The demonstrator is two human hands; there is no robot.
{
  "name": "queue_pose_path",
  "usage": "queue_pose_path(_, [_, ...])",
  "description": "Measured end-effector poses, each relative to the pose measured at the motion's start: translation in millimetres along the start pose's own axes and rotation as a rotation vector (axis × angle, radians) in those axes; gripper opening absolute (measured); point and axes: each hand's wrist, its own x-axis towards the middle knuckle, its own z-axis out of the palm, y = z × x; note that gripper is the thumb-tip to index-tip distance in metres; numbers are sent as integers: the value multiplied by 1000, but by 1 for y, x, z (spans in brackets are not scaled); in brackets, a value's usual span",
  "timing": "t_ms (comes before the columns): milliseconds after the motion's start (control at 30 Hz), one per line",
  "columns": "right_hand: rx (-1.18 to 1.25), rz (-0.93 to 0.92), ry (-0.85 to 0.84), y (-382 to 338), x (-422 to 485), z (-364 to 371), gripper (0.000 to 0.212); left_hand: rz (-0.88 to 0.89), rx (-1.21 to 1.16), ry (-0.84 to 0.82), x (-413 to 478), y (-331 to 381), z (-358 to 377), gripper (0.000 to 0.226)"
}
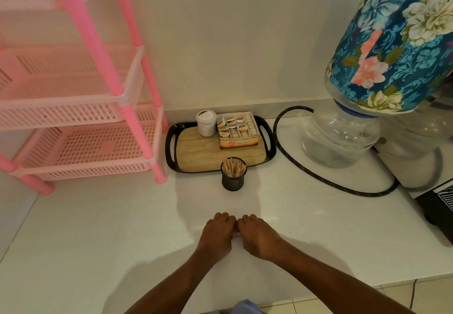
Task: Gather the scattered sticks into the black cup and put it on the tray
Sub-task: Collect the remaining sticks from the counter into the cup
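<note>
The black cup (232,179) stands upright on the white counter, just in front of the tray's near rim, packed with pale wooden sticks (234,167). The black-rimmed tray (171,152) with a wood-look floor lies behind it against the wall. My left hand (218,234) and my right hand (257,236) rest side by side on the counter a short way in front of the cup, knuckles touching. The fingers of both are curled under, and whatever lies beneath them is hidden. No loose sticks show on the counter.
On the tray stand a white lidded jar (206,123) and an open box of sachets (237,130). A pink plastic rack (98,142) stands left. A water bottle under a floral cover (392,56) and a black hose (318,179) are right.
</note>
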Motion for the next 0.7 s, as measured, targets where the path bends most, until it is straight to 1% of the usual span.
queue_pose_path(167, [54,18,14,1,0,0,25,-6,29,-14,0,2,-3,26])
queue_pose_path(333, [41,29,43,1,-3,1,21,5,61,-34,-2,4,-2,33])
queue_pose_path(433, [36,11,55,3,-7,0,23,5,66,-26,-5,7,2,38])
queue_pose_path(500, [48,-12,50,6,-9,-1,25,3,63,-19,-7,7,4,39])
queue_pose_path(600, [11,-30,27,8,-11,-4,20,-4,43,0,-12,6,7,37])
queue_pose_path(700, [-4,-31,8,7,-9,-6,21,0,40,10,-15,6,10,37])
